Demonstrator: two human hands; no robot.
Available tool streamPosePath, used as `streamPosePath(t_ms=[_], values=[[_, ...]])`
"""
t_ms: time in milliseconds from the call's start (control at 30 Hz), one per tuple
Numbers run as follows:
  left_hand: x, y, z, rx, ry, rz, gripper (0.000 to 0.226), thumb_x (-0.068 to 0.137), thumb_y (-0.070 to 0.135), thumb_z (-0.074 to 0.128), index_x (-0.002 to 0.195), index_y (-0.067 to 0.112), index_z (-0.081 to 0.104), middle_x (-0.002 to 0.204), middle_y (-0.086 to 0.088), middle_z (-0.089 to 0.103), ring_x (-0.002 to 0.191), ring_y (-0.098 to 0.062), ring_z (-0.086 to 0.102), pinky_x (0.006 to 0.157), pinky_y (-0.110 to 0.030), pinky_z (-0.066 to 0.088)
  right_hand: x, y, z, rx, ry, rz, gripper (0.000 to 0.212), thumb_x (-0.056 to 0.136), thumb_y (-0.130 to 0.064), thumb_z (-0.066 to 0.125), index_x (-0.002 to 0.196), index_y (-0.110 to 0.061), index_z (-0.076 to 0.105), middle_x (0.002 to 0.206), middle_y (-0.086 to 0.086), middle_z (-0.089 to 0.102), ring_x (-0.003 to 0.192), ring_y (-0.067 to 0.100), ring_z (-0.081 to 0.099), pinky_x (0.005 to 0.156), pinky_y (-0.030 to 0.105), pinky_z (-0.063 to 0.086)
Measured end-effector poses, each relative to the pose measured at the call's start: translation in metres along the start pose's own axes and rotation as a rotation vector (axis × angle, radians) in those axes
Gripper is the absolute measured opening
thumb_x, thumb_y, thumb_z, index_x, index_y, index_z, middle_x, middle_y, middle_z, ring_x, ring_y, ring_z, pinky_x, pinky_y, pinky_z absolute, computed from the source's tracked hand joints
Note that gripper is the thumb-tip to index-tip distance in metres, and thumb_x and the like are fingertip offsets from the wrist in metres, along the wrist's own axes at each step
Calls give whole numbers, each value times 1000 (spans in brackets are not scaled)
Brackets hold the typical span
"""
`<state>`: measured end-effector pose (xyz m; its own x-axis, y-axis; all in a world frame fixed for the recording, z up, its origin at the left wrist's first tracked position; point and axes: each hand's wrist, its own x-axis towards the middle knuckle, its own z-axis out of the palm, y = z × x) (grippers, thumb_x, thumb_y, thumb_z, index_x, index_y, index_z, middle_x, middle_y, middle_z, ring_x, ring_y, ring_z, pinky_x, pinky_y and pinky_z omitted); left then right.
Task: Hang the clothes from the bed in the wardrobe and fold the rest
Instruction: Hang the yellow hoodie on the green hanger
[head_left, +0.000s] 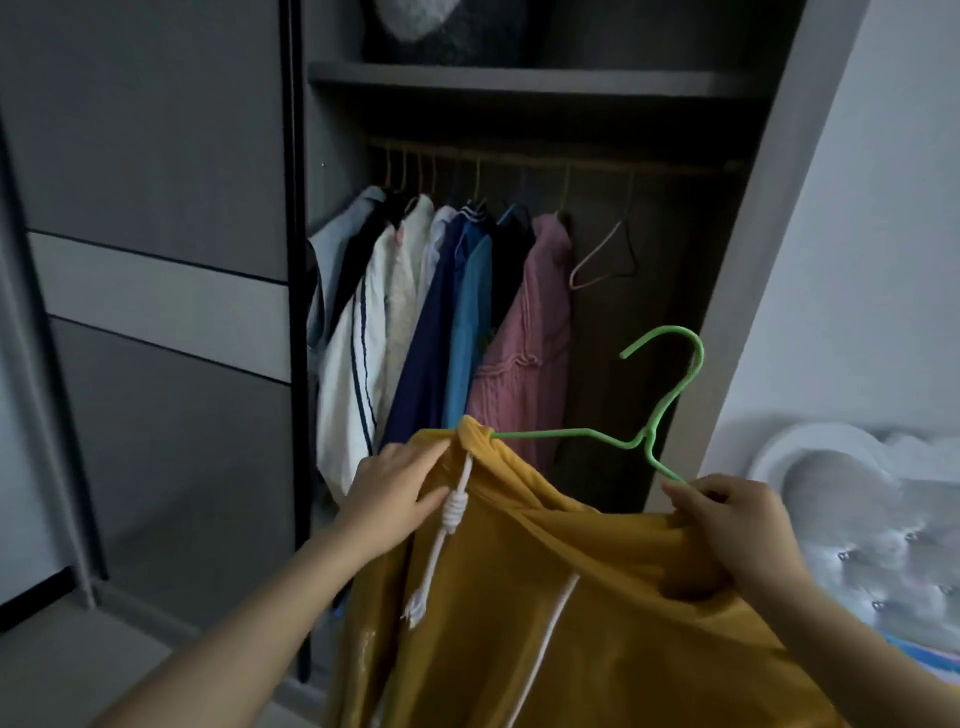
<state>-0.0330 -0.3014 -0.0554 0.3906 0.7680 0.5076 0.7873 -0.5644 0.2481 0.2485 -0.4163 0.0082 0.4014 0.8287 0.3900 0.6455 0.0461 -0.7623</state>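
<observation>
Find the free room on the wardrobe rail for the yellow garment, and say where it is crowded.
Free: the rail stretch between the empty hangers and the wardrobe's right wall. Crowded: the left part, packed with hanging clothes up to the pink garment.

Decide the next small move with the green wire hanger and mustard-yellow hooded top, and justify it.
Probably tuck the right arm of the green wire hanger into the neck of the mustard-yellow hooded top. Its left arm already disappears into the fabric by the left hand, but the right hand pinches the other arm, seemingly bare, against the cloth. Hanging it comes after.
</observation>
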Motion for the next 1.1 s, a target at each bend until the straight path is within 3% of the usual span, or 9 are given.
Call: streamPosePath(t_ms=[233, 333, 367, 467, 567, 733, 933, 1033, 1100], values=[[99, -9, 19, 96, -99, 72, 68, 95, 50, 39, 149, 36, 1, 158, 3, 0, 142, -16, 3, 113, -40, 14, 66, 6, -27, 552, -379, 603, 39, 77, -24, 76, 44, -8, 61, 56, 16, 59, 43, 26, 58, 46, 30, 50], [159, -20, 19, 179, -65, 124, 65, 96, 49, 35, 150, 33, 2, 158, 0, -4, 142, -17, -1, 113, -39, 12, 104, 13, -22, 755, -476, 632, 55, 11, -22, 98, 39, -4, 54, 50, 18, 54, 40, 28, 54, 44, 35, 49], [180, -23, 22, 195, -34, 135, 64, 97, 48, 35, 150, 32, 4, 158, -2, -3, 142, -18, 0, 112, -40, 14, 111, 13, -22, 781, -528, 613, 56, 10, -23, 98, 41, -3, 56, 53, 18, 56, 45, 28, 58, 48, 36, 51], [222, -27, 25, 250, 52, 117, 62, 97, 46, 34, 150, 29, 8, 158, -5, 0, 143, -23, 0, 111, -41, 15, 113, -11, -10, 667, -614, 431, 48, 51, -41, 91, 50, -3, 61, 56, 15, 63, 51, 15, 62, 56, 24, 51], [261, -28, 33, 271, 98, 80, 62, 97, 45, 36, 150, 26, 10, 158, -8, 0, 143, -28, 0, 112, -44, 14, 116, -28, -4, 372, -493, 343, 51, 40, -56, 78, 45, -8, 60, 53, 13, 57, 42, 9, 54, 47, 17, 44], [311, -26, 49, 271, 165, 112, 60, 96, 48, 35, 149, 27, 16, 158, -9, 3, 143, -30, 0, 113, -45, 13, 121, -43, 11, 362, -346, 267, 31, 74, -35, 56, 54, -15, 68, 63, 10, 62, 58, 17, 60, 57, 23, 47], [371, -37, 54, 587, 161, 532, 53, 97, 47, 30, 147, 31, 24, 159, -8, -4, 144, -31, -8, 112, -56, -1, 137, -77, 46, 312, -220, 181, 23, 63, -34, 61, 61, -13, 69, 61, 7, 65, 54, 13, 62, 49, 16, 47], [390, -47, 47, 739, 127, 692, 45, 97, 46, 31, 133, 27, 51, 150, -8, 31, 142, -31, 15, 111, -60, 0, 148, -86, 62, 287, -124, 184, 22, 79, -24, 60, 65, -9, 67, 59, 6, 64, 50, 11, 60, 47, 15, 46], [406, -72, 36, 707, 270, 793, 37, 93, 47, 43, 100, 27, 73, 112, -4, 64, 119, -27, 49, 108, -60, 20, 161, -90, 77, 284, -34, 206, 24, 84, -19, 59, 64, -9, 67, 59, 7, 64, 50, 11, 61, 46, 15, 46]])
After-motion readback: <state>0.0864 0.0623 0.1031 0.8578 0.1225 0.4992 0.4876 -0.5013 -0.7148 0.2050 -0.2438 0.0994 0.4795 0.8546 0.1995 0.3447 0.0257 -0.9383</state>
